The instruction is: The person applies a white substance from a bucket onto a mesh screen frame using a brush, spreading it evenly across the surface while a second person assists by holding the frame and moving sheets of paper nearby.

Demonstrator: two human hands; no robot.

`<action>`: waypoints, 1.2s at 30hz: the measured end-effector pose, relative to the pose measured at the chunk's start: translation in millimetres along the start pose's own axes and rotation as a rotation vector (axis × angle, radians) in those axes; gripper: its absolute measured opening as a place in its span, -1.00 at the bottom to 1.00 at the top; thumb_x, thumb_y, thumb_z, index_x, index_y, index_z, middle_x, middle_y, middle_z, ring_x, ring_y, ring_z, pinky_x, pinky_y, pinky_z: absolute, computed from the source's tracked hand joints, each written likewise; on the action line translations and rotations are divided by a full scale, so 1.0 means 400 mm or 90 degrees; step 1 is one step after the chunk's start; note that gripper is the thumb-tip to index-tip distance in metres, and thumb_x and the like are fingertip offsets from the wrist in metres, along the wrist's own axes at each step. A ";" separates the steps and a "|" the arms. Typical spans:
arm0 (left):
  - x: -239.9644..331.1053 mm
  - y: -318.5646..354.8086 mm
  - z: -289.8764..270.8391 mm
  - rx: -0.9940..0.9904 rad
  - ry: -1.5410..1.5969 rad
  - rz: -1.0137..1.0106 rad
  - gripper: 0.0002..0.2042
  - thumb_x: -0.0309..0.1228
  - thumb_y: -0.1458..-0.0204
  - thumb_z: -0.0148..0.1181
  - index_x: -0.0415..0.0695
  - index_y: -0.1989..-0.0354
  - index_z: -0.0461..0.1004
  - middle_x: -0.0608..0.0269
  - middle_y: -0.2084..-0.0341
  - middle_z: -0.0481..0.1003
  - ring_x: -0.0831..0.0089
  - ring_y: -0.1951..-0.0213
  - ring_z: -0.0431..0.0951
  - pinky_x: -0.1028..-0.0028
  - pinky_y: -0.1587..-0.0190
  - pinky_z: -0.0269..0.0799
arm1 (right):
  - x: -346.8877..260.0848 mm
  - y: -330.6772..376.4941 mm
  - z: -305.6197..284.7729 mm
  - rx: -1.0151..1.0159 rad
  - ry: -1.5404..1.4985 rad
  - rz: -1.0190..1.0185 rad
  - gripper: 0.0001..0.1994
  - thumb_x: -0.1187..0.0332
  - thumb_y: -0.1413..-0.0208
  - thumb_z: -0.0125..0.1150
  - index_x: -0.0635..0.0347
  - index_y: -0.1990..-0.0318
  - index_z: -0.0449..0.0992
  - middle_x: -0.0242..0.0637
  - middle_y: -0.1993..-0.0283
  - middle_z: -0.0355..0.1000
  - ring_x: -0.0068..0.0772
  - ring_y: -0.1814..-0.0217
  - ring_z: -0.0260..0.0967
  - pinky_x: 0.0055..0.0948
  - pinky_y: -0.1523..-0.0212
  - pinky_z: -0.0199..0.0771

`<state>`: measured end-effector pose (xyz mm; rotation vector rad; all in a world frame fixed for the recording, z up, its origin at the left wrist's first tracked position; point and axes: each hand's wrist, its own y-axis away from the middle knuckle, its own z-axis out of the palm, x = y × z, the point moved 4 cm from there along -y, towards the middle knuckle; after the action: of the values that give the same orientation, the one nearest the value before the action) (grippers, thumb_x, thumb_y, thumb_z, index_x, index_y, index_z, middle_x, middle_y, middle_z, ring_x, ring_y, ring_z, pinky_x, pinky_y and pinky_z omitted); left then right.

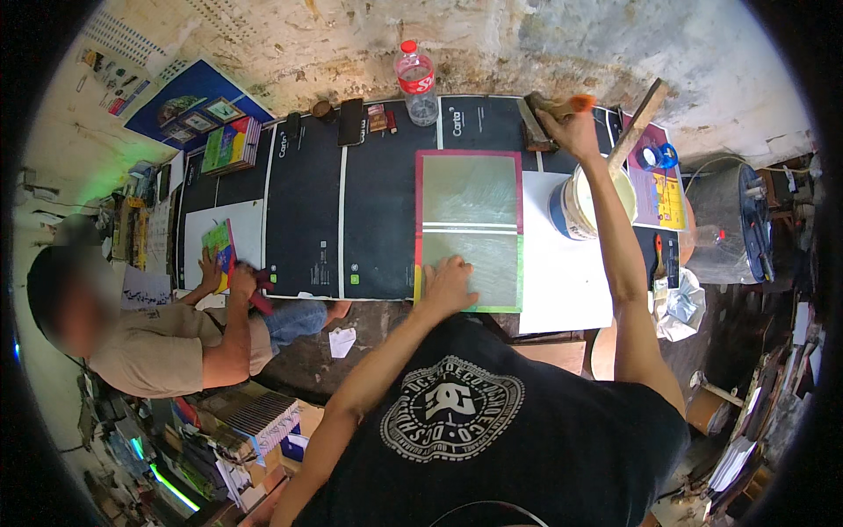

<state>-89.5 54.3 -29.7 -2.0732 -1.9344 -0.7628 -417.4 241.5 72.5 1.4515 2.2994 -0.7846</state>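
Note:
My left hand lies with its fingers spread on the near left edge of a flat sheet. The sheet has two shiny grey-green halves split by a white line, with a maroon, green and yellow border. Reaching past the bucket, my right hand is closed around what looks like a brush; only its orange part shows clearly. Right beside that hand is a dark wooden block. Under my right forearm stands a white bucket of pale paste, with a wooden stick leaning out of it.
A co-worker sits at the left, handling a colourful booklet. Along the wall stand a plastic bottle, a phone and stacked books. White paper lies under the bucket; a blue jar is at the right.

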 end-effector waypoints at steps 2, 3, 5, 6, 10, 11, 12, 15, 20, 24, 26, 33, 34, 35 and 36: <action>-0.102 -0.055 -0.022 0.055 0.301 -0.017 -0.65 -0.24 0.09 0.41 -0.18 0.17 0.60 0.03 0.15 0.51 0.13 0.04 0.52 0.11 0.00 0.37 | -0.047 0.071 -0.036 0.033 -0.243 0.015 -0.70 0.27 -0.08 0.39 0.17 0.05 0.61 -0.16 0.37 0.58 -0.05 0.26 0.60 -0.19 0.20 0.59; -0.176 -0.109 -0.076 0.114 0.306 -0.043 -0.69 -0.24 0.02 0.37 -0.18 0.19 0.61 0.01 0.20 0.54 0.11 0.11 0.56 0.17 0.05 0.42 | -0.096 0.125 -0.048 0.104 -0.180 -0.036 -0.71 0.31 -0.08 0.39 0.20 0.06 0.61 -0.19 0.29 0.59 -0.08 0.22 0.59 -0.19 0.16 0.58; -0.252 -0.226 -0.269 0.227 0.435 -0.057 -0.75 -0.25 -0.13 0.25 -0.21 0.26 0.62 0.02 0.32 0.60 0.11 0.24 0.60 0.20 0.15 0.48 | -0.193 0.251 -0.061 0.134 -0.135 -0.096 -0.74 0.37 -0.08 0.38 0.21 0.07 0.61 -0.20 0.18 0.59 -0.10 0.15 0.56 -0.19 0.10 0.56; -0.302 -0.284 -0.363 0.346 0.274 -0.052 -0.75 -0.27 -0.19 0.18 -0.22 0.31 0.62 0.01 0.36 0.60 0.10 0.24 0.60 0.19 0.17 0.47 | -0.261 0.298 -0.060 0.094 -0.161 -0.121 -0.75 0.38 -0.08 0.37 0.19 0.07 0.62 -0.18 0.14 0.57 -0.10 0.13 0.54 -0.21 0.08 0.55; -0.161 -0.559 -0.478 -0.004 0.199 0.173 -0.44 0.07 -0.32 -0.12 -0.16 0.12 0.67 0.08 0.22 0.65 0.25 0.23 0.61 0.29 0.11 0.43 | -0.478 0.402 0.036 -0.209 -0.246 -0.242 -0.71 0.45 -0.02 0.36 0.17 0.06 0.57 -0.15 0.15 0.49 -0.06 0.09 0.47 -0.20 0.12 0.48; -0.079 -0.595 -0.439 -0.180 0.213 0.214 -0.35 0.17 -0.33 -0.23 -0.16 0.11 0.67 0.03 0.07 0.62 0.21 0.04 0.59 0.27 -0.09 0.40 | -0.494 0.399 0.068 -0.206 -0.241 -0.220 -0.71 0.45 -0.02 0.36 0.17 0.06 0.57 -0.15 0.15 0.49 -0.06 0.09 0.47 -0.20 0.12 0.48; -0.053 -0.621 -0.375 -0.294 0.164 0.224 -0.27 0.24 -0.30 -0.31 -0.15 0.07 0.66 0.00 -0.01 0.58 0.18 -0.04 0.55 0.24 -0.18 0.33 | -0.518 0.392 0.112 -0.239 -0.174 -0.222 -0.70 0.45 0.00 0.34 0.15 0.06 0.58 -0.17 0.20 0.47 -0.07 0.12 0.46 -0.17 0.14 0.46; -0.014 -0.687 -0.236 -0.538 0.038 0.199 -0.14 0.38 -0.24 -0.44 -0.14 -0.03 0.63 -0.02 -0.15 0.50 0.14 -0.17 0.46 0.19 -0.31 0.21 | -0.501 0.346 0.213 -0.189 -0.053 -0.161 -0.66 0.44 0.04 0.31 0.10 0.04 0.60 -0.19 0.27 0.44 -0.09 0.15 0.45 -0.14 0.18 0.42; -0.012 -0.746 -0.124 -0.765 -0.099 0.087 -0.04 0.48 -0.15 -0.52 -0.10 -0.41 0.25 0.08 -0.36 0.30 0.13 -0.39 0.22 0.13 -0.40 0.07 | -0.431 0.300 0.360 0.152 0.119 0.044 -0.58 0.46 0.08 0.29 0.01 -0.03 0.61 -0.18 0.30 0.44 -0.07 0.16 0.46 -0.14 0.20 0.42; -0.086 -0.815 -0.055 -0.742 -0.143 0.138 -0.07 0.47 -0.16 -0.47 0.07 -0.56 -0.20 0.14 -0.38 0.28 0.14 -0.32 0.24 0.14 -0.32 0.12 | -0.587 0.332 0.489 -0.091 -0.016 0.103 -0.59 0.46 0.06 0.25 -0.01 -0.02 0.61 -0.14 0.23 0.48 -0.04 0.16 0.48 -0.11 0.15 0.45; -0.064 -0.804 -0.078 -0.759 -0.168 0.141 -0.08 0.46 -0.16 -0.43 0.11 -0.56 -0.23 0.24 -0.37 0.31 0.13 -0.22 0.31 0.19 -0.23 0.21 | -0.599 0.317 0.450 -0.141 -0.123 0.104 -0.64 0.46 0.02 0.18 0.02 0.01 0.60 -0.11 0.18 0.52 -0.01 0.12 0.49 -0.08 0.12 0.47; -0.006 -0.790 -0.094 -0.762 -0.206 0.150 -0.10 0.44 -0.17 -0.39 0.15 -0.56 -0.21 0.37 -0.30 0.41 0.28 0.24 0.31 0.31 0.20 0.28 | -0.575 0.273 0.572 0.051 0.147 0.128 -0.79 0.41 -0.06 0.11 0.21 0.17 0.58 -0.07 0.28 0.52 -0.04 0.20 0.51 -0.12 0.12 0.47; -0.028 -0.796 -0.090 -0.769 -0.212 0.139 -0.10 0.44 -0.17 -0.38 0.15 -0.56 -0.21 0.36 -0.29 0.42 0.30 0.25 0.31 0.32 0.21 0.28 | -0.637 0.285 0.597 -0.021 0.073 0.051 -0.80 0.39 -0.06 0.12 0.14 0.19 0.62 -0.09 0.29 0.52 -0.05 0.22 0.52 -0.16 0.14 0.49; -0.047 -0.803 -0.088 -0.775 -0.217 0.130 -0.10 0.45 -0.16 -0.38 0.15 -0.56 -0.21 0.35 -0.28 0.42 0.31 0.25 0.31 0.32 0.22 0.27 | -0.691 0.315 0.600 -0.091 -0.064 0.066 -0.68 0.45 0.07 0.22 -0.01 0.10 0.63 -0.15 0.33 0.47 -0.09 0.25 0.49 -0.16 0.16 0.48; -0.078 -0.811 -0.085 -0.770 -0.212 0.125 -0.09 0.46 -0.15 -0.37 0.16 -0.56 -0.21 0.31 -0.28 0.43 0.34 0.25 0.31 0.33 0.23 0.26 | -0.741 0.343 0.572 -0.093 -0.079 0.023 -0.60 0.48 0.08 0.22 -0.09 0.03 0.63 -0.18 0.31 0.47 -0.10 0.21 0.47 -0.17 0.15 0.48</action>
<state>-413.4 49.8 -79.8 -3.1054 -1.4308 -1.9747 -170.8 -64.8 6.5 1.3390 2.1827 -0.6609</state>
